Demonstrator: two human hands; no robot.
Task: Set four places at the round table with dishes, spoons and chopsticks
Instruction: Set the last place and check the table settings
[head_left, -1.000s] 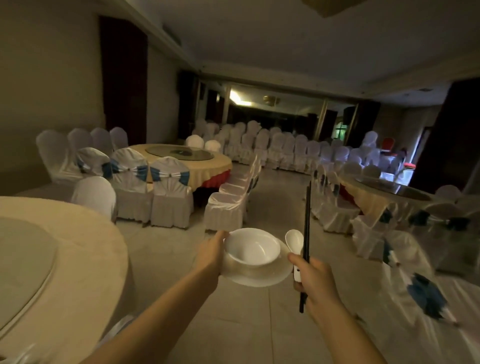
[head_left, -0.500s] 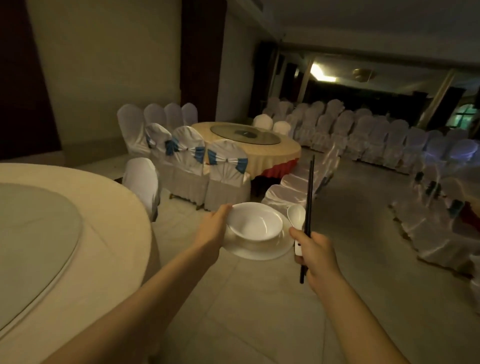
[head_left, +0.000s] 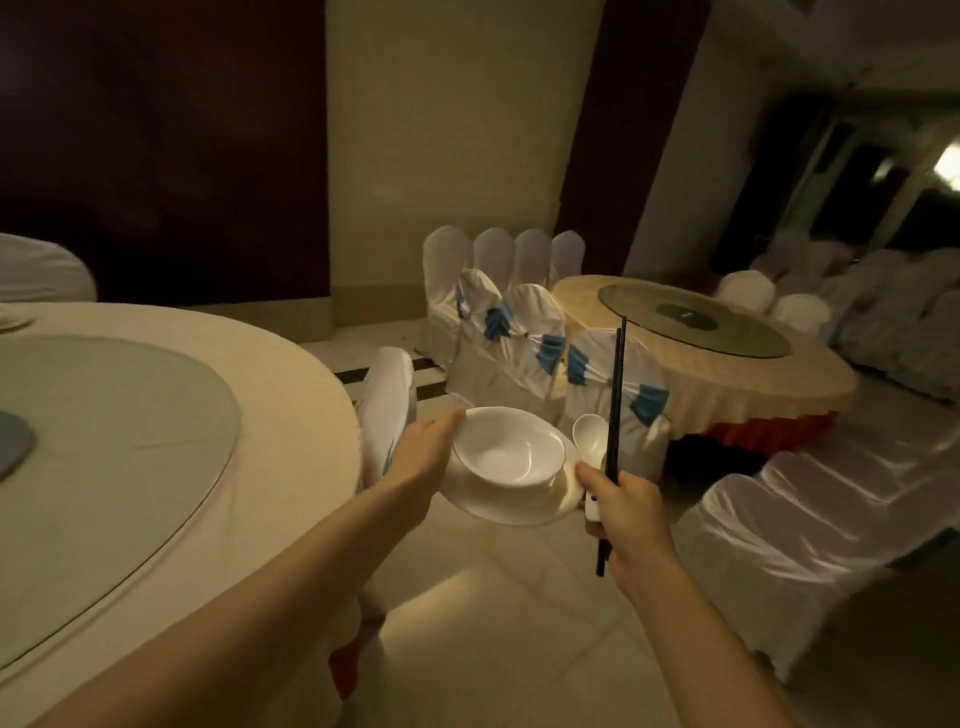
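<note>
I can read no words, numbers, brands or signs anywhere. The bowl and plate in my left hand and the spoon and chopsticks in my right hand look plain. A small pale mark sits at the centre of the glass turntable on the far table. It may be print, but it is too dim and small for me to read.
</note>
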